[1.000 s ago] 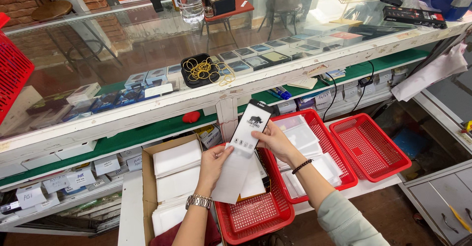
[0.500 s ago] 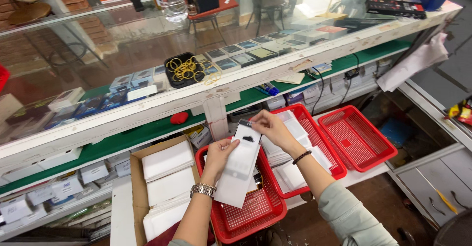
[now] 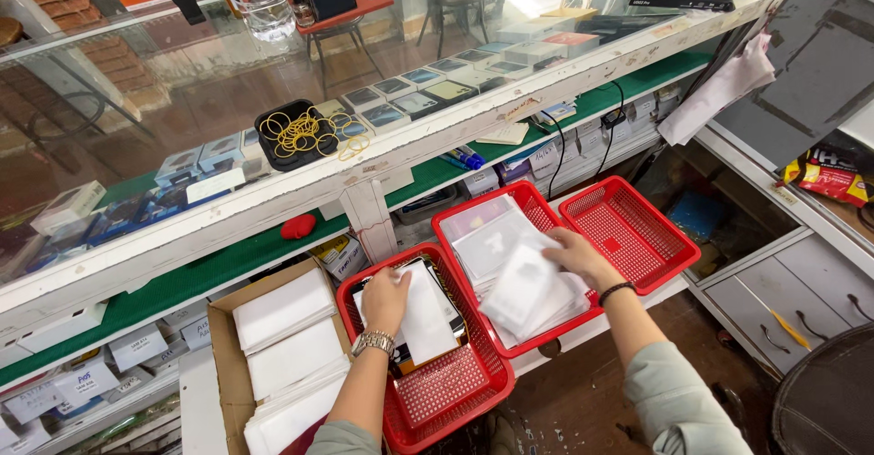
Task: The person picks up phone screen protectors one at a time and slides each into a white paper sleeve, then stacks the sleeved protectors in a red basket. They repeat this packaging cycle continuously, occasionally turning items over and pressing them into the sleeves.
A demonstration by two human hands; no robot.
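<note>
1. The person's left hand (image 3: pixel 386 297), a metal watch on its wrist, lies flat with the fingers spread on a white packet (image 3: pixel 426 317) in the nearest red basket (image 3: pixel 437 399); the hand presses on it and is not closed around it.
2. Under that packet a dark, flat item shows at the edges; I cannot tell what it is.
3. The right hand (image 3: pixel 577 257), a dark band at the wrist, reaches into the middle red basket (image 3: pixel 455 222) and curls its fingers over a clear plastic sleeve (image 3: pixel 526 288), holding it at the right edge.
4. That sleeve lies on top of a loose stack of similar pale sleeves filling the middle basket.
5. A third red basket (image 3: pixel 628 237) sits just to the right, touching the middle one.
6. To the left of the nearest basket stands an open cardboard box (image 3: pixel 226 346) packed with white packets.
7. Behind the baskets runs a long glass-topped tabletop (image 3: pixel 382 159) with a worn white frame; a black tray of yellow rubber bands (image 3: pixel 297 134) rests on the glass.
8. A small red object (image 3: pixel 298 227) lies on the green shelf below the frame.
</note>
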